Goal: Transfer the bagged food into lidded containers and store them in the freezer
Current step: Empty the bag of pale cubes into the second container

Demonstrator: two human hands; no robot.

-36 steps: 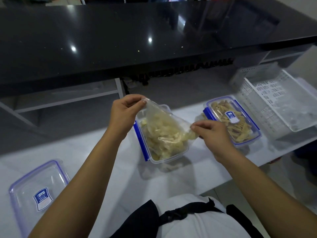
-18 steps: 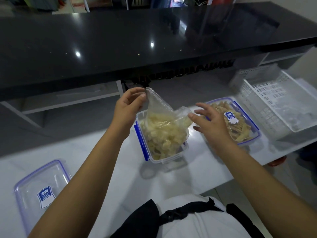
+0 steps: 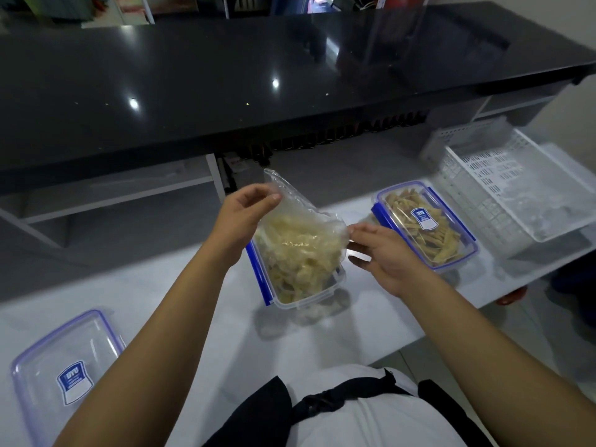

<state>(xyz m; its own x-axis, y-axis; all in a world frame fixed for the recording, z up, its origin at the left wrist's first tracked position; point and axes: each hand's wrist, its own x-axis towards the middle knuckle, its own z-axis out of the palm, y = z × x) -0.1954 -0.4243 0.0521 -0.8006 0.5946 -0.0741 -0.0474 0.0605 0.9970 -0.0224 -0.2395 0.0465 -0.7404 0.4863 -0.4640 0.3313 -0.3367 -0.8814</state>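
A clear plastic bag point(image 3: 298, 233) of pale yellow food pieces hangs tilted over an open clear container point(image 3: 309, 296) with blue clips, and some pieces lie inside it. My left hand point(image 3: 245, 217) pinches the bag's upper corner. My right hand point(image 3: 383, 253) touches the bag's right corner with its fingers spread. A second container point(image 3: 424, 221), closed with a blue-rimmed lid, holds darker yellow strips to the right. A loose lid point(image 3: 64, 372) lies at the near left.
A white perforated basket point(image 3: 503, 188) stands at the far right of the white counter point(image 3: 200, 317). A raised black glossy countertop point(image 3: 258, 75) runs across the back, overhanging a shelf. The counter's front edge runs just before my body.
The bag has been lifted and tipped more over the open container. My right hand let go of the lower corner, opened, and now touches the bag's right corner.
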